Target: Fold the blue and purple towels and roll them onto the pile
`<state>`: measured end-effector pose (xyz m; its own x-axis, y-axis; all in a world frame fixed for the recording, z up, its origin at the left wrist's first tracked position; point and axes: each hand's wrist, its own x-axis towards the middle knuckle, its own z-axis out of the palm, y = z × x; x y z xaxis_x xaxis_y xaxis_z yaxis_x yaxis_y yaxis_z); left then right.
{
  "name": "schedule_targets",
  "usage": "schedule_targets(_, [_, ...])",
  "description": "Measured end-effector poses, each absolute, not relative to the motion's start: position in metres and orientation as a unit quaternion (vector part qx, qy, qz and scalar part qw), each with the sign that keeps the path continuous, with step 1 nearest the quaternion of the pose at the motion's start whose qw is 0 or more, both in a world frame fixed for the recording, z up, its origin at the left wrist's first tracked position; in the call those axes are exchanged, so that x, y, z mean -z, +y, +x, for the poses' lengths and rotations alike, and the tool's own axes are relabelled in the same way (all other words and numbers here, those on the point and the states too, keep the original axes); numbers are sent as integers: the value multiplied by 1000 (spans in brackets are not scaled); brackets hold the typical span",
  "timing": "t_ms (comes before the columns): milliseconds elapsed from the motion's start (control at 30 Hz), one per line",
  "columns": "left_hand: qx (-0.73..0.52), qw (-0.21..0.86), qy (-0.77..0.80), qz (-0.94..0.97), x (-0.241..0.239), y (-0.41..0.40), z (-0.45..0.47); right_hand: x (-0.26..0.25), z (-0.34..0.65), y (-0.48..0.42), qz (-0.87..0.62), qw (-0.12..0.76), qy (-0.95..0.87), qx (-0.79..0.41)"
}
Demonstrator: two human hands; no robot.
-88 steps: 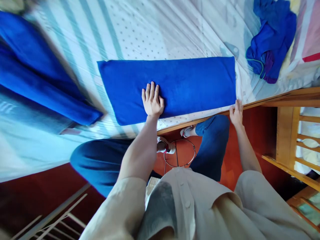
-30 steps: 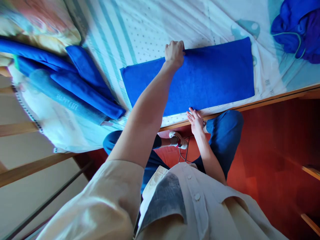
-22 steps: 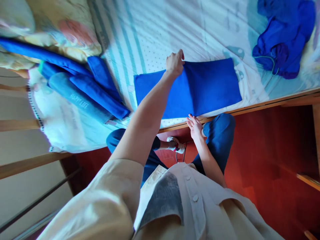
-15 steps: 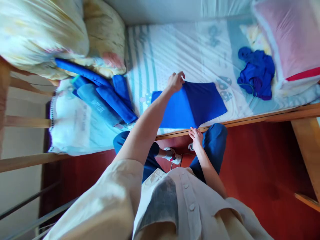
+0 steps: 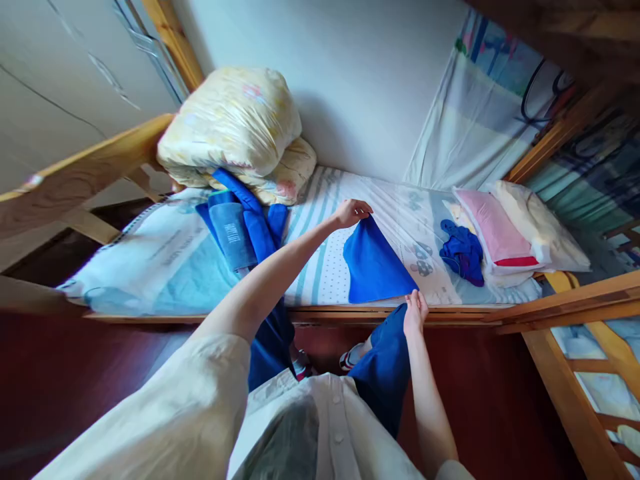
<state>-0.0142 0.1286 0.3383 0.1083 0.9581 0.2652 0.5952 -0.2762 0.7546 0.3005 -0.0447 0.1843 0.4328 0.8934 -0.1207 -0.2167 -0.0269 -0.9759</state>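
A bright blue piece of cloth (image 5: 375, 267) hangs between my two hands over the near side of the bed. My left hand (image 5: 354, 212) pinches its far upper corner, arm stretched out. At the near edge of the mattress, my right hand (image 5: 416, 312) grips the opposite corner with thumb and fingers. The cloth slopes down to the left from the taut edge between the hands, and its lower part rests on the striped sheet (image 5: 320, 233). Whether it is a garment or a plain cloth, I cannot tell.
Left of my arm lie rolled blue garments (image 5: 257, 230) and a grey-blue towel-like roll (image 5: 230, 233). Behind them is a bulky yellow quilt (image 5: 235, 123). A crumpled blue garment (image 5: 463, 250) lies beside a pink pillow (image 5: 500, 223). A wooden bed rail (image 5: 575, 300) stands at right.
The blue cloth was spread with a central fold; now that line is lifted taut and only the left side shows. My right hand has closed on the corner. The view has tilted up.
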Motion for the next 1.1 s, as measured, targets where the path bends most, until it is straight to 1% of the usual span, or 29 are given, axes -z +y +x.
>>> schedule_targets(133, [-427,223,546,686,-373,113,-38,-241,311,-6,-540,659,-340,-398])
schedule_targets(267, [-490,224,529,655,-397,96,-62,-299,314,25,-505,689,-378,-357])
schedule_targets(433, [-585,255,480,602,-415,77,-86,-360,309,48,-465,673,-468,-335])
schedule_targets(567, [-620,262,456,582,-423,65,-104,-394,303,58,-428,662,-517,-333])
schedule_targets(667, [-630,262,456,572,-424,54,-117,-407,299,60,-425,641,-541,-341])
schedule_targets(800, [-630,280,461,558,-418,30,-131,-411,297,49,-431,603,-563,-365])
schedule_targets(1000, [-608,351,503,505,-398,-37,-133,-403,306,9,-460,520,-578,-429])
schedule_targets(1100, [-576,407,536,464,-383,-75,-129,-397,312,-9,-484,470,-559,-482])
